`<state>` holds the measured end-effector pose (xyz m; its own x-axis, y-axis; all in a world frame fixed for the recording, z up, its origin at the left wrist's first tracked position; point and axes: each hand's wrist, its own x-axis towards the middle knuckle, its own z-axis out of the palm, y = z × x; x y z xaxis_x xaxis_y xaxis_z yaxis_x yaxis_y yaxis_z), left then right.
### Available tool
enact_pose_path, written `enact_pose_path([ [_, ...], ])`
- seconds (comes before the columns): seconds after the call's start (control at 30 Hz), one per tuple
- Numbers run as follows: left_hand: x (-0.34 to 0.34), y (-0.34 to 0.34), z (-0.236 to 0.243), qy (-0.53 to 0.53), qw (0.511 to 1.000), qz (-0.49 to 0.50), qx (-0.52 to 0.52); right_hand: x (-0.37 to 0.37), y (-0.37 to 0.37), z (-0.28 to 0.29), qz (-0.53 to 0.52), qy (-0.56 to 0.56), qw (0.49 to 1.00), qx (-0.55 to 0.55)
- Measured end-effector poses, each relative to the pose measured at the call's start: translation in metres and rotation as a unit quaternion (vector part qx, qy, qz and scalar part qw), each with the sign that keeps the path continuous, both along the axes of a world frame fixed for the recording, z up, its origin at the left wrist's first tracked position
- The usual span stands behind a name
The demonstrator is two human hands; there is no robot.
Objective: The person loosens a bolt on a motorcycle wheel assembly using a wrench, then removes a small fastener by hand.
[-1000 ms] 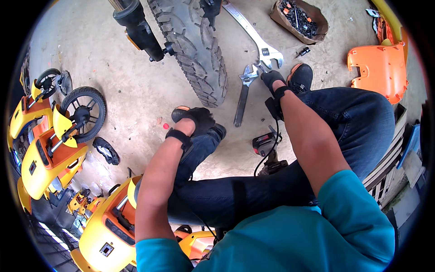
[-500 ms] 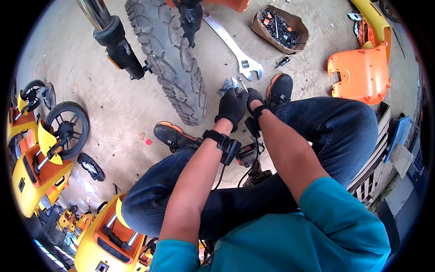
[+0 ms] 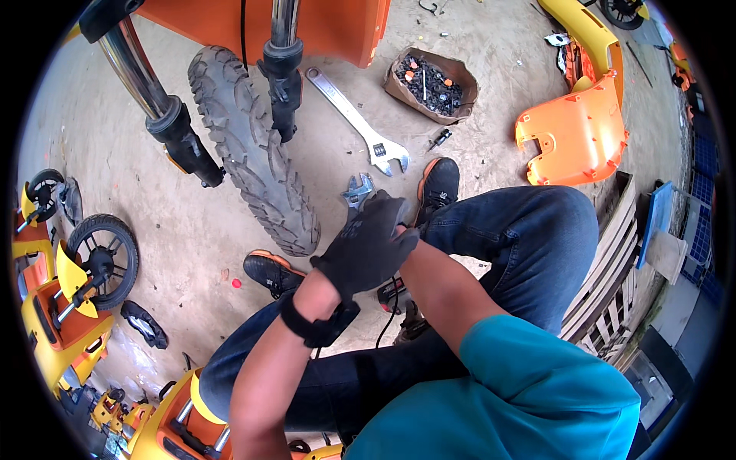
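My left hand [image 3: 366, 249], in a black glove with a wrist strap, lies across my right hand [image 3: 408, 234] just above my knee. The right hand is almost wholly covered, and only its forearm shows. The jaw of a small adjustable wrench [image 3: 357, 189] sticks out just beyond my left fingertips. I cannot tell whether either hand holds it or it lies on the floor. A larger silver adjustable wrench [image 3: 354, 119] lies on the concrete farther ahead. A knobbly black tyre [image 3: 253, 176] stands between two fork legs [image 3: 165, 115] to the left of my hands.
A cardboard box of small screws and parts [image 3: 432, 83] sits ahead, with an orange body panel [image 3: 573, 134] to its right. Yellow ride-on toys and loose wheels [image 3: 61, 322] crowd the left side. A wooden pallet [image 3: 606, 284] lies right of my leg, and a dark tool with a cord [image 3: 391, 295] lies between my legs.
My left hand rose from my left shoe and came across onto my right hand. The right hand drew back from the small wrench on the floor toward my knee.
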<state>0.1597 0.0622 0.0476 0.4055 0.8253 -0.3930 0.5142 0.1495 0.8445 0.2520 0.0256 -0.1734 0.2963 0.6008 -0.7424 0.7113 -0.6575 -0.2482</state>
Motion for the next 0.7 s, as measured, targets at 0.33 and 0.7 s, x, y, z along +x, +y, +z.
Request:
enact_pose_path([
  [0.33, -0.074, -0.042, 0.095, -0.005, 0.966, 0.234, -0.114, -0.036, 0.004, -0.004, -0.060, 0.001, 0.998, -0.007],
  [0.7, -0.081, -0.041, 0.090, 0.026, 0.979, 0.201, -0.010, -0.049, 0.001, -0.006, -0.090, 0.001, 0.996, -0.023],
])
